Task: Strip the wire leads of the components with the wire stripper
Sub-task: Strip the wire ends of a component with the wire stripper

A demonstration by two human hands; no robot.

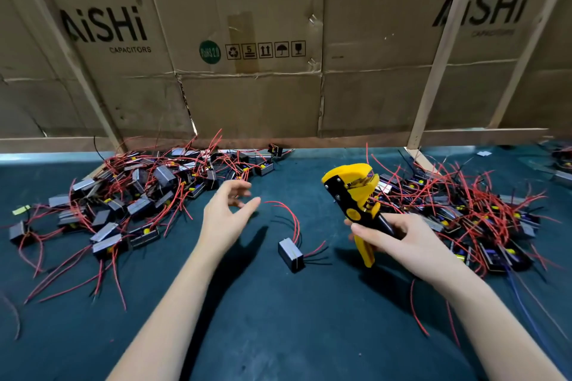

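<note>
Two hands: left hand [227,213] fingers spread, empty; right hand [399,241] grips one wire stripper [356,198]; one component [291,252] between.

"AiSHi CAPACITORS" printed twice on the cardboard wall [278,96], green "RoHS 2.0" sticker [210,52], handling symbols [265,50] with stacking number 5

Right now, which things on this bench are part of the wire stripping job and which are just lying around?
Part of the job:
wire stripper, held in the right hand
lone component between the hands
left pile and right pile of components
left hand, open, empty

Just lying about:
cardboard boxes behind
loose red wire
</note>
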